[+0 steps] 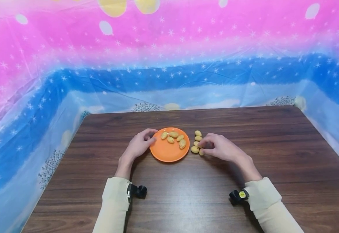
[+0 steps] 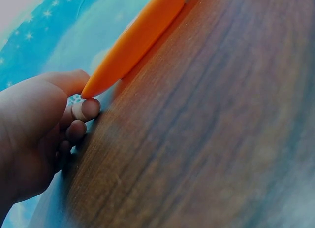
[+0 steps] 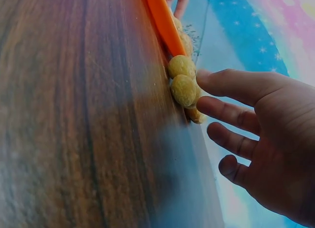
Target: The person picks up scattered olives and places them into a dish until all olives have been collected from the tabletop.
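An orange plate (image 1: 169,155) lies on the table with several small yellow-brown ovals, like baby potatoes (image 1: 182,144), on its far half. My left hand (image 1: 138,144) pinches the plate's left rim between thumb and fingers; the left wrist view shows the orange rim (image 2: 133,46) in that grip. To the right of the plate, more of these potato-like ovals (image 1: 195,149) sit in a close cluster. My right hand (image 1: 223,147) reaches to the cluster from the right, its fingers slightly bent and spread. In the right wrist view its fingertips are beside the ovals (image 3: 183,90), with none clearly held.
A dark wood-grain table (image 1: 181,194) carries everything. Behind it and along its sides hangs a pink and blue cloth (image 1: 169,74) with snowflakes. Small black cameras (image 1: 137,191) are strapped at both wrists over pale sleeves (image 1: 114,200).
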Demonstrator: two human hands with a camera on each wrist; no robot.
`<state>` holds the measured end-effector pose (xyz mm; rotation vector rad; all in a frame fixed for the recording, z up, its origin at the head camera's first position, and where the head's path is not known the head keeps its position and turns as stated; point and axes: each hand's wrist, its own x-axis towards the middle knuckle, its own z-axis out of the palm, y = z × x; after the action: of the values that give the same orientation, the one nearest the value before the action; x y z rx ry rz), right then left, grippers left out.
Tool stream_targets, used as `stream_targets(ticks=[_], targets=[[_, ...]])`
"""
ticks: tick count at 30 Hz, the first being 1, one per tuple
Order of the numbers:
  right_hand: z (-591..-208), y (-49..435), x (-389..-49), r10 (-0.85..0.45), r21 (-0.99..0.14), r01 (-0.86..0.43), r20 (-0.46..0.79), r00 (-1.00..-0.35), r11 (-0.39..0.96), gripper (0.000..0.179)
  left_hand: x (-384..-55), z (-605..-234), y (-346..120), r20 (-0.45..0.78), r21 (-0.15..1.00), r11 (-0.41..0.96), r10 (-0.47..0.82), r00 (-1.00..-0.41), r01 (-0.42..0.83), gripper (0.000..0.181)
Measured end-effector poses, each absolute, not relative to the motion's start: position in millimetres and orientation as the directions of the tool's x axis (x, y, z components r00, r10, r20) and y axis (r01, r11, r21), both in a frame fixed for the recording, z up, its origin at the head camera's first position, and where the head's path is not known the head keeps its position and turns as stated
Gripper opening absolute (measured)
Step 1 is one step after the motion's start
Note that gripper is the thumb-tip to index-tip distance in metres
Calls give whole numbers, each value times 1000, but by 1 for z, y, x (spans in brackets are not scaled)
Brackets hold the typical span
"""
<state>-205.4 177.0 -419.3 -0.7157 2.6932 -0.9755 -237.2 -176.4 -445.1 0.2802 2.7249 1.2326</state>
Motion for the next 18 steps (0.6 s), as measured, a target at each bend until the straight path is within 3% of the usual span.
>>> stream_targets(ticks=[18], targets=[[-427, 177, -206, -522, -609, -405, -16, -853, 682, 21, -236, -443, -176, -57, 758, 644, 223, -973, 103, 36]])
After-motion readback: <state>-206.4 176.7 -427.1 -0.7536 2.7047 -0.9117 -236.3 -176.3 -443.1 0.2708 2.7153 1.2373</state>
